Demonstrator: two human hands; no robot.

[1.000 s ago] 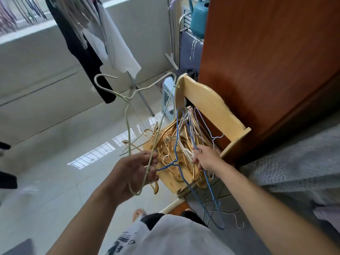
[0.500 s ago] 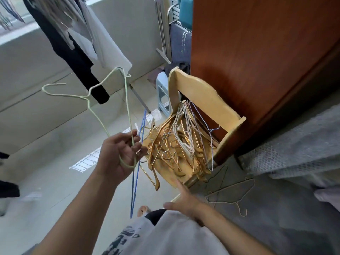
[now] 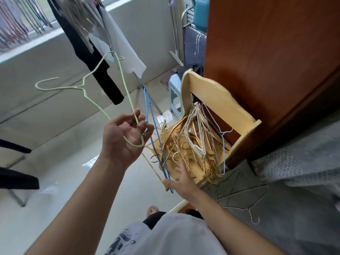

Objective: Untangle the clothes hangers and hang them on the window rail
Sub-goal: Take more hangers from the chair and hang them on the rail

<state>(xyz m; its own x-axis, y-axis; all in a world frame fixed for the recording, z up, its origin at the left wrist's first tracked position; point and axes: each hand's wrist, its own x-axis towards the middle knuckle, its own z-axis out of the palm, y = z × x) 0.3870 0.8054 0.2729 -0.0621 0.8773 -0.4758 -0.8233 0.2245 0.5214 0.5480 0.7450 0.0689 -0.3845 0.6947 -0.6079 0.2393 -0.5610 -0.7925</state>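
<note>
The tangled gold hangers (image 3: 185,150) cover most of the chair seat (image 3: 197,173) at centre right. Upper left, the hangers on the window rail (image 3: 16,28) are cut off by the frame edge. The blue hanger (image 3: 156,137) perhaps hangs from the left hand's (image 3: 125,140) fingers; its hook is hidden.

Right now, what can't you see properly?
- Window rail: head view, cut off by the top edge.
- Pile of hangers on the chair: too tangled to count.
- Blue hanger: its hook is hidden behind the left hand and right hand.
</note>
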